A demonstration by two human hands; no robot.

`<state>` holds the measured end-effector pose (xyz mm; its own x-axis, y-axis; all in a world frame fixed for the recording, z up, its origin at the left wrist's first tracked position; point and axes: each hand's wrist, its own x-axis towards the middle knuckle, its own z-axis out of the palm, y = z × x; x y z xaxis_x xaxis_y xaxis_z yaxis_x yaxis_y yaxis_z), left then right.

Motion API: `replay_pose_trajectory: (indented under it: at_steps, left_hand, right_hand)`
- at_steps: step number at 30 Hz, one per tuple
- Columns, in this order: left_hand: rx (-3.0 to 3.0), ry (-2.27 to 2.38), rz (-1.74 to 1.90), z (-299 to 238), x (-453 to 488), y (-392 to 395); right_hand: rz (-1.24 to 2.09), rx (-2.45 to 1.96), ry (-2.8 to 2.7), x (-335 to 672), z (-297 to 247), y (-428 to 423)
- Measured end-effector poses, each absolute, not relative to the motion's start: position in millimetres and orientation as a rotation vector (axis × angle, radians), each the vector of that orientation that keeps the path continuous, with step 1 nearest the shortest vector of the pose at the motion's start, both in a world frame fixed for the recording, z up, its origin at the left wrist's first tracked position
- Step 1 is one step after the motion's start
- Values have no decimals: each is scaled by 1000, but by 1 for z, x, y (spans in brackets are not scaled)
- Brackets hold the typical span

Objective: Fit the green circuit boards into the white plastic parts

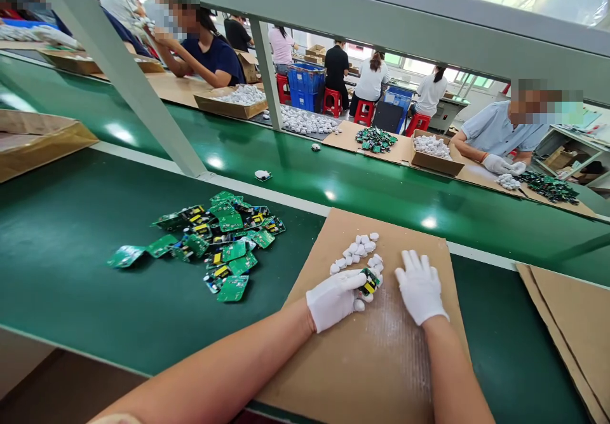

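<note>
My left hand (336, 298), in a white glove, grips a small green circuit board (369, 282) with yellow and black parts on it. My right hand (421, 285), gloved too, is over the cardboard sheet (381, 360) to the right, fingers spread and nothing in them. Small white lumps (355, 250) lie in a loose cluster on the cardboard, just beyond my left hand; what they are made of I cannot tell. Farther left, a pile of green circuit boards (223, 239) rests on the dark green tabletop, some with yellow components facing up.
A green conveyor belt (286, 170) runs behind the bench, carrying a few small pieces. Grey metal posts (128, 74) and a beam cross above. More cardboard (572, 322) lies at right, and an open box (38, 141) at left. Across the belt, a gloved co-worker (505, 125) handles white lumps.
</note>
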<state>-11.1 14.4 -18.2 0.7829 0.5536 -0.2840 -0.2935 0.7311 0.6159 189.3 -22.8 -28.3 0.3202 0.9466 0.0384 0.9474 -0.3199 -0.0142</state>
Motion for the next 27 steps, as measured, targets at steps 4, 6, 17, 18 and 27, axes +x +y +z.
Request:
replay_pose_trajectory:
  at_steps: [4,6,17,18,27]
  left_hand:
    - [563,451,432,-12,-14,17]
    - [530,418,434,-9,-15,19]
    - [518,380,476,-9,-16,17]
    - [528,387,478,-8,-16,17]
    - [567,464,506,-10,-9,16]
  right_hand:
    - [-58,-2537,-1582,217,-20,-29]
    - [-34,-2432,-1519,227,-16,-36]
    - [477,-1939,-1539,209,-6,-44]
    - [562,-1891,-1505,202,-2,-44]
    - [943,-1586,-1174,171,14,-52]
